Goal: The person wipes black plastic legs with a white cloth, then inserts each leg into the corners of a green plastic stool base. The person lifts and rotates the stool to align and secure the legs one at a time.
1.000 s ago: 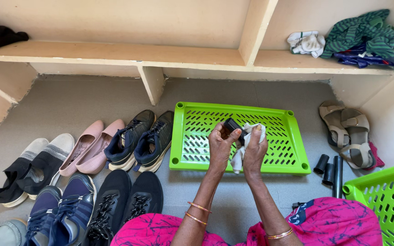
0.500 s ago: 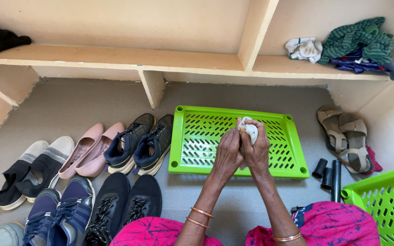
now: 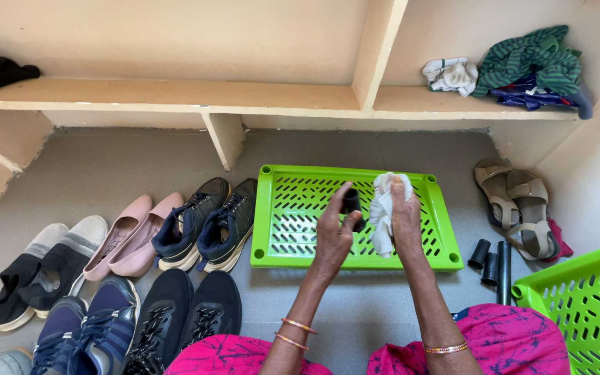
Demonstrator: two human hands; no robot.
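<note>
Above slotted green tray (image 3: 279,208) | left hand (image 3: 333,232) fingers grip black tube (image 3: 351,201) (short); right hand (image 3: 404,215) clutches crumpled white cloth (image 3: 382,208)

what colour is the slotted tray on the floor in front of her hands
Bright lime green tray, slotted all over; the head view shows it plainly.

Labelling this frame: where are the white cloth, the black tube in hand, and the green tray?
white cloth (image 3: 383,212), head view, its hanging middle
black tube (image 3: 351,201), head view, its side
green tray (image 3: 278,208), head view, left rim

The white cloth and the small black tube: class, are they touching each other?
Apart. The head view shows green tray between the white cloth in the right hand and the black tube in the left hand.
</note>
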